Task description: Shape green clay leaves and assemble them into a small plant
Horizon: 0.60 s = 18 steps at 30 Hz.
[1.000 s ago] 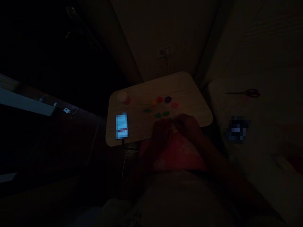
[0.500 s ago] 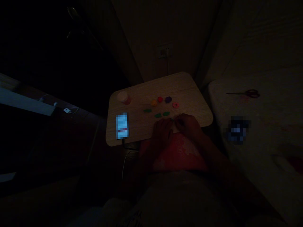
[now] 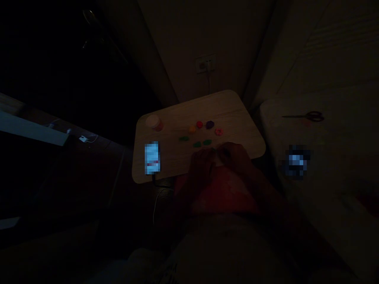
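At the near edge of the small wooden table [image 3: 174, 157], my left hand [image 3: 203, 162] and my right hand [image 3: 234, 154] meet with bent fingers. Between their fingertips a small bit of green clay [image 3: 213, 149] barely shows; darkness hides most of it. Just beyond the hands lie leaf-shaped green clay pieces, one at left [image 3: 184, 138], one in the middle [image 3: 197, 144] and one closest to my right hand [image 3: 207, 142]. Behind these are an orange lump [image 3: 192, 129], a red ball [image 3: 199, 124], a purple lump [image 3: 210, 124] and a pink ring-like piece [image 3: 218, 131].
A lidded jar [image 3: 154, 122] stands at the table's far left. Nearer is a lit phone [image 3: 152, 157] with a cable. Scissors [image 3: 308, 116] and a blurred dark object [image 3: 297, 162] lie on the pale surface at right. A wall socket [image 3: 205, 64] is behind the table.
The picture has grown darker and the view has shifted very slightly. Both hands stay together at the same spot, and the clay pieces lie as before.
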Tool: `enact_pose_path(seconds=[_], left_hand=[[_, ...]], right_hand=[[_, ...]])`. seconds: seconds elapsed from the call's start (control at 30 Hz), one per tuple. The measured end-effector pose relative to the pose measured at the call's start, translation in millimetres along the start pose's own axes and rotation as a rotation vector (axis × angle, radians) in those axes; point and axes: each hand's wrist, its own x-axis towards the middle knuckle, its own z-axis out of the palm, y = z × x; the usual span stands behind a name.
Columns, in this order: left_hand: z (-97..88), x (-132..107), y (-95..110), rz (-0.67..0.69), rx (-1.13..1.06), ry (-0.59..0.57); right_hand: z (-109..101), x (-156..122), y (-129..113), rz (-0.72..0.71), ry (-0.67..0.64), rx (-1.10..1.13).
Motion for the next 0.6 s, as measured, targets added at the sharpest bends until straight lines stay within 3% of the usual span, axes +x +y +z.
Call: enact_pose_path(seconds=[0.6], left_hand=[[1.1,-4,-2,0.003,0.013,0.005]], right_hand=[[-14,2,-26,0.231,-0.081,-0.1]])
